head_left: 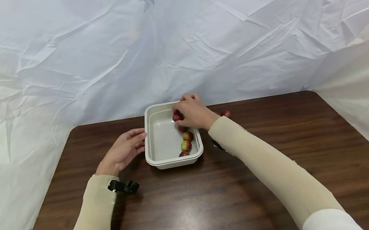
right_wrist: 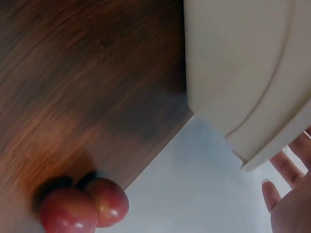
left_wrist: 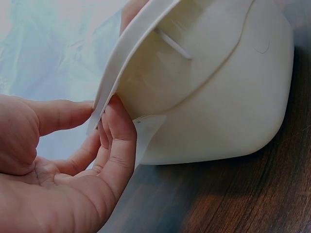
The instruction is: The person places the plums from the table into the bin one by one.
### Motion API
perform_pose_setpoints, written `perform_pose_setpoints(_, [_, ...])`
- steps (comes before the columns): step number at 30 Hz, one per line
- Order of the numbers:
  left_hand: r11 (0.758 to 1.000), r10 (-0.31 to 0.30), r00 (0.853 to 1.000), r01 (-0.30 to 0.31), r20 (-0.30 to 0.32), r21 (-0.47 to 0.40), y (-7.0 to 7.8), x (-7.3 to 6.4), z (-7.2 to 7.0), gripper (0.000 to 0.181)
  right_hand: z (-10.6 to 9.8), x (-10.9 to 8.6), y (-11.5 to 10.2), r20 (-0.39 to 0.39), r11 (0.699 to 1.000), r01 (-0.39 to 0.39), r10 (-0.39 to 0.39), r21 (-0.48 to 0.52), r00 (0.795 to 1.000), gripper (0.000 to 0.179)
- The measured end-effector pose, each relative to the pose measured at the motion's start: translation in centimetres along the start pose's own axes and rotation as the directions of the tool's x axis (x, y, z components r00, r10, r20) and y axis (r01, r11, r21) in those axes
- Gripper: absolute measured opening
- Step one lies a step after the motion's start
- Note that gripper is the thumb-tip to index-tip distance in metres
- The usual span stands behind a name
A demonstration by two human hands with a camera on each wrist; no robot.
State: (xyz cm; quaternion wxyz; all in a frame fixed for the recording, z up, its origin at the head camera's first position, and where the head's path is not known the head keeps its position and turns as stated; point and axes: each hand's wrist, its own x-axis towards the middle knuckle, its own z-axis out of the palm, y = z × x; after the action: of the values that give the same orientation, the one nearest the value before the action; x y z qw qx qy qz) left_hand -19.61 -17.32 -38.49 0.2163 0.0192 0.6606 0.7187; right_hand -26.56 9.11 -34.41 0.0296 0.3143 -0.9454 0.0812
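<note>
You had one table and one tray. You had seven fruits in sight: five inside the tray's outline, two outside.

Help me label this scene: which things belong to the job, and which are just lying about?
Likely part of the job:
white tray, rim in the left grip
fruits inside it
red fruit in the right grip
two red fruits outside it

Just around:
dark wooden table
white sheeting
black wrist straps
</note>
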Motion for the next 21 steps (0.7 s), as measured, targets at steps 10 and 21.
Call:
perform_pose_setpoints(10, [1.000,-0.003,1.000,0.003,0.008,0.003,0.02,0.03,0.15,0.052,0.55,0.48,-0.26,0.006,1.000,-0.015,0.015,0.001,1.000,0.027])
perform_pose_setpoints(21, [1.000,0.005,1.000,-0.005,0.010,0.000,0.21,-0.08,0.17,0.048,0.03,0.05,-0.51,-0.003,1.000,0.013,-0.013,0.012,1.000,0.030])
